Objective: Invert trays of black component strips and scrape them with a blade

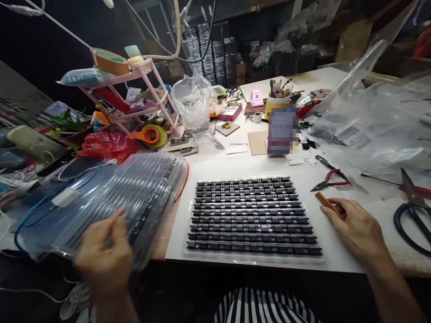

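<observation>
A clear tray (256, 259) with rows of black parts lies on the white table top, between my two hands. To its right, my right hand (353, 224) is closed around a small flat brown piece (321, 199), which sticks out past the fingertips. My left hand (106, 255) is raised at the near left, in front of a stack of clear plastic trays (134, 193). Its thumb and fingertips are drawn together and blurred; whatever they may hold is too small to make out.
Red-handled pliers (332, 183) and large scissors (412, 211) lie at the right, near piled clear plastic (377, 130). A pink rack (151, 83) stands behind the tray stack. A pixelated upright object (282, 130) stands behind the tray. Cables cross the left side.
</observation>
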`<state>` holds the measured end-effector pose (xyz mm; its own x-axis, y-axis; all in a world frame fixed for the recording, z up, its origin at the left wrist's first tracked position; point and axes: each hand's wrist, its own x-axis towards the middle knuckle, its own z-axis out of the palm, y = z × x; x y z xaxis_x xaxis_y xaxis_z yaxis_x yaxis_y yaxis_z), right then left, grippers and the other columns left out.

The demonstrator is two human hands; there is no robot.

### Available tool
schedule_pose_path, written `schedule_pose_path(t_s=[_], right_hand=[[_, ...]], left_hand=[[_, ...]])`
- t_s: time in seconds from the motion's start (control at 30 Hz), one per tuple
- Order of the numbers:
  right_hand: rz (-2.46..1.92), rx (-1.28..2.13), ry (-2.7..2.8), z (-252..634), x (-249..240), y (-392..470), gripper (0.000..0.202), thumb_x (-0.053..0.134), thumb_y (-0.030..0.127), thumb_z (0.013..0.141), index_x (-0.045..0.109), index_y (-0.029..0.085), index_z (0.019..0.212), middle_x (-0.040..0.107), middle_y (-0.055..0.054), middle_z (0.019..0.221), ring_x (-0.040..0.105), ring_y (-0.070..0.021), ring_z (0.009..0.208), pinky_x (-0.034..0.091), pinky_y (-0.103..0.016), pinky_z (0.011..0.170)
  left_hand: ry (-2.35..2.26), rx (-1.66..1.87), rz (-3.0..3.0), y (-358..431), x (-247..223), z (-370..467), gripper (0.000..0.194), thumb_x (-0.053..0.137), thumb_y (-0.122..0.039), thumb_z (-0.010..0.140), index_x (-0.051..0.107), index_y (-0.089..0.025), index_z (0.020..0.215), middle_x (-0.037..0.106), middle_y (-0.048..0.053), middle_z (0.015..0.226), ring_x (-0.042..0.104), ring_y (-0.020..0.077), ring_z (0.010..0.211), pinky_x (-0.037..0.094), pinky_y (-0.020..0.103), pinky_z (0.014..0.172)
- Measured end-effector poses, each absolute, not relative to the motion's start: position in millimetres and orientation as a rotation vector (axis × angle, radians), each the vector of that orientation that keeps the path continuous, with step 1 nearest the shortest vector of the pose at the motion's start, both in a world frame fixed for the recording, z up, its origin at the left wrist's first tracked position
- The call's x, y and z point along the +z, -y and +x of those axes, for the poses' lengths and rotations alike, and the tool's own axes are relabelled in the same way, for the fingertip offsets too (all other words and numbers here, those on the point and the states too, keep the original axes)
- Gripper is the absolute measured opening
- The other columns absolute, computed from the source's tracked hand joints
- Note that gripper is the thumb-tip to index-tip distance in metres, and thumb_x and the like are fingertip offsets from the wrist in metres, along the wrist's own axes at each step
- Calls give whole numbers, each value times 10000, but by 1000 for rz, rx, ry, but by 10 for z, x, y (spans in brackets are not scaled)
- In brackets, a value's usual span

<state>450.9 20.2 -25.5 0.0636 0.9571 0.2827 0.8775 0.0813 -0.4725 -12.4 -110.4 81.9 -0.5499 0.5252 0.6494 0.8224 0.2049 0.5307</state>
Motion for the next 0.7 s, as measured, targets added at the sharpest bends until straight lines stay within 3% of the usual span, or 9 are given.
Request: schedule_pose_path(t_s=[0.07, 0.17, 0.33, 0.53, 0.7], right_hand=[[-1825, 233, 1773, 4499, -215, -203, 343, 458, 533, 816, 600, 230, 891, 639, -101, 898, 599, -289, 733, 458, -442, 653], [-1847, 320, 1531, 4435, -70, -174, 303, 526, 527, 798, 583, 250, 905, 640, -90, 828, 606, -279, 702, 470, -429, 636], [-1693, 219, 1155, 4197, 226, -132, 268, 617, 485, 795, 547, 265, 931, 631, -96, 844, 620, -288, 755, 474, -423, 667], [-1275, 460, 1165, 3959, 161, -172, 193, 656, 322, 817, 546, 215, 934, 678, -64, 977, 662, -183, 674, 544, -364, 648], [-1262, 462, 1335, 3999, 53, -147, 167, 643, 248, 835, 613, 198, 992, 667, -72, 1052, 654, -221, 949, 520, -440, 886]], left_hand=[[2146, -1297, -1561, 788, 785, 159, 276, 493, -334, 889, 669, -216, 1067, 655, 17, 917, 613, 184, 897, 481, 354, 894], [2244, -1297, -1878, 375, 612, 366, 372, 406, -372, 929, 605, -177, 1176, 637, 72, 1143, 595, 185, 1062, 448, 336, 971], [2510, -862, -2079, 105, 262, 365, 635, 333, -496, 920, 331, -114, 1428, 355, 140, 1487, 301, 230, 1384, 248, 400, 1138], [2506, -597, -2229, 97, 19, 267, 725, 283, -545, 908, 199, -98, 1472, 196, 144, 1539, 131, 256, 1429, 211, 469, 1137], [2375, -599, -2263, 78, -101, 225, 693, 304, -538, 909, 185, -169, 1483, 213, 124, 1543, 161, 260, 1427, 206, 504, 1133]])
